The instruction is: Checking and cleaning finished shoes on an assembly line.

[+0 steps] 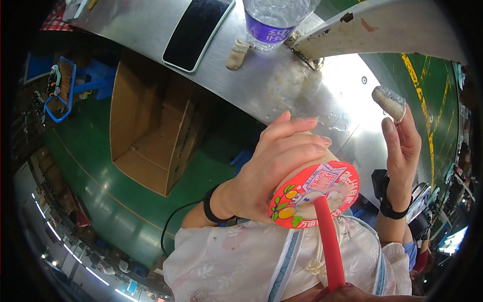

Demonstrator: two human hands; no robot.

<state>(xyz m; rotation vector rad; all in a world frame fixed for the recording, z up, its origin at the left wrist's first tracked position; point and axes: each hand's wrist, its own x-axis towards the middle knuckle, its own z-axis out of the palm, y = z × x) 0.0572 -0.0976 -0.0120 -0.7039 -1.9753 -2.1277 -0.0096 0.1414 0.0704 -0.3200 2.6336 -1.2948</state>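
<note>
My left hand (pixel 274 161) is wrapped round a drink cup (pixel 308 194) held in front of my chest. The cup has a red sealed film lid printed with yellow fruit and green leaves. A thick red straw (pixel 330 241) pierces the lid and runs down to the picture's lower edge. My right hand (pixel 402 156) is raised at the right, apart from the cup, with thumb and index finger stretched upward and nothing between them. A soiled, whitish-grey finger cot (pixel 390 103) covers that index fingertip. The other right fingers are mostly hidden. Both wrists wear black bands.
On the metal table (pixel 211 85) lie a dark-screened phone (pixel 197 32) and another finger cot (pixel 237 54), beside a clear water bottle (pixel 274 22) with a purple label. A chipped pale machine arm (pixel 382 30) crosses the far right. An open cardboard box (pixel 151 131) stands below the table's edge.
</note>
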